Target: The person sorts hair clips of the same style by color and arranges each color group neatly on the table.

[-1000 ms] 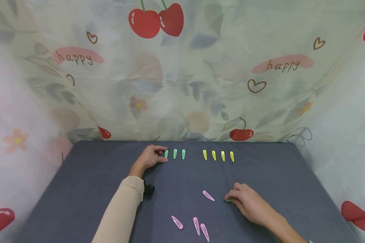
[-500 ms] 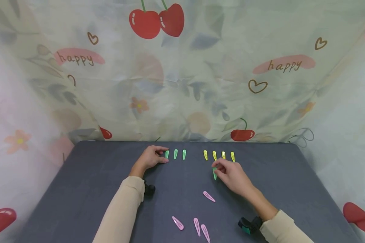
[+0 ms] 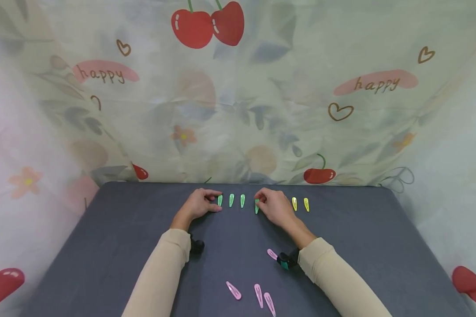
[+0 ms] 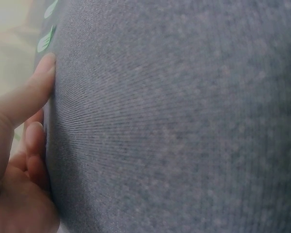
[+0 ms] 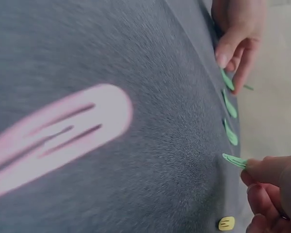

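Observation:
Three green snap hair clips point(image 3: 232, 200) lie in a row near the far table edge. My left hand point(image 3: 196, 204) has thumb and index finger at the two ends of the leftmost green hair clip point(image 3: 220, 200). My right hand point(image 3: 275, 207) pinches another green hair clip point(image 3: 256, 206) by its wide end, to the right of that row. In the right wrist view this pinched clip point(image 5: 234, 160) points its narrow tip toward the table. Two yellow hair clips point(image 3: 295, 204) show beyond my right hand, which hides others. One yellow clip point(image 5: 226, 223) shows beneath the right fingers.
Several pink hair clips point(image 3: 233, 290) lie loosely at the near middle of the dark grey table point(image 3: 103, 264). One pink clip point(image 3: 272, 254) is partly covered by the right wrist camera point(image 3: 287, 259). A printed curtain point(image 3: 230, 114) hangs behind the table.
My right hand has carried the green hair clip from the near right to the far row, past the yellow clips. The left hand has stayed at the leftmost green clip.

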`<action>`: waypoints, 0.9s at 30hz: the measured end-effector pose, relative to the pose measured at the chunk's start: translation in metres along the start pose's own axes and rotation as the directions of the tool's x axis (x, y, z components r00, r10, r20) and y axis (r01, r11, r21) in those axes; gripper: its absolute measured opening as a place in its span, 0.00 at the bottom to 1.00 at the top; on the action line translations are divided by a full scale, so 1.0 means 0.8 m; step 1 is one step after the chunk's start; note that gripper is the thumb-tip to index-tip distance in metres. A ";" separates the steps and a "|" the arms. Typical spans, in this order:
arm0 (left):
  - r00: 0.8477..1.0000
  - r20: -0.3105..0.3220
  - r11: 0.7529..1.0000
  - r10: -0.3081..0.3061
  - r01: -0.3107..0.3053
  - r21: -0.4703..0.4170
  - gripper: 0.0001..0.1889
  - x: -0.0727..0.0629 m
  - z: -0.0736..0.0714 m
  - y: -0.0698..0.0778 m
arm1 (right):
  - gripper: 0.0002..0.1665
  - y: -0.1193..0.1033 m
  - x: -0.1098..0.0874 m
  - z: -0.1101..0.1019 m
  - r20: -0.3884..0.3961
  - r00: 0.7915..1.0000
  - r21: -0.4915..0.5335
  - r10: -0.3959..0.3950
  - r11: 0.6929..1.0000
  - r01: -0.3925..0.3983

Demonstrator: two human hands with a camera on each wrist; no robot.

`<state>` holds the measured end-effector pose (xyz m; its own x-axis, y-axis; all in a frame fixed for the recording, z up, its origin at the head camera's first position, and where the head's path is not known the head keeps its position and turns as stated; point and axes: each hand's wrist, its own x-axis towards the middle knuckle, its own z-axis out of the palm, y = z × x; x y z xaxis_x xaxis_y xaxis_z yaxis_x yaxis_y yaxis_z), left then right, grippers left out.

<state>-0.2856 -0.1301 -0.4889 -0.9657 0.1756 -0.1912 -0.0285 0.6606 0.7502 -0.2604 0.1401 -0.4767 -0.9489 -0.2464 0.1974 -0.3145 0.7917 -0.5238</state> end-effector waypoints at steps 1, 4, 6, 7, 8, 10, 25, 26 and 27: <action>1.000 0.000 1.000 0.001 -0.001 0.000 0.29 0.001 0.001 0.000 | 0.07 0.000 0.004 0.002 0.003 1.000 -0.014 0.011 1.000 -0.011; 1.000 0.006 1.000 0.000 0.000 -0.008 0.29 0.001 0.000 0.001 | 0.08 -0.001 0.015 0.006 0.022 0.999 -0.047 0.049 0.998 -0.048; 1.000 0.009 1.000 -0.002 0.002 -0.013 0.29 0.001 0.000 0.001 | 0.08 -0.001 0.020 0.009 0.030 0.998 -0.055 0.060 0.997 -0.059; 1.000 0.011 1.000 -0.001 0.001 -0.013 0.29 0.001 0.000 0.001 | 0.08 -0.001 0.022 0.010 0.034 0.997 -0.058 0.067 0.996 -0.065; 1.000 0.011 1.000 0.000 0.000 -0.014 0.29 0.001 0.000 0.002 | 0.08 -0.001 0.024 0.011 0.036 0.997 -0.064 0.071 0.996 -0.069; 1.000 0.011 1.000 0.002 -0.002 -0.011 0.29 0.001 0.000 0.002 | 0.08 -0.001 0.026 0.013 0.040 0.996 -0.075 0.078 0.994 -0.075; 1.000 0.004 1.000 0.013 -0.013 0.005 0.29 0.004 0.002 -0.002 | 0.12 -0.005 0.032 0.024 0.067 0.995 -0.206 0.080 0.976 -0.065; 1.000 0.002 1.000 0.014 -0.014 0.010 0.29 0.005 0.002 -0.003 | 0.12 -0.005 0.032 0.025 0.066 0.995 -0.209 0.077 0.976 -0.062; 1.000 0.002 1.000 0.013 -0.013 0.013 0.29 0.005 0.002 -0.004 | 0.12 -0.004 0.032 0.027 0.066 0.995 -0.211 0.075 0.976 -0.059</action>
<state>-0.2891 -0.1302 -0.4931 -0.9654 0.1855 -0.1832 -0.0128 0.6680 0.7440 -0.2842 0.1193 -0.4875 -0.9694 -0.2231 0.1025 -0.2451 0.9051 -0.3475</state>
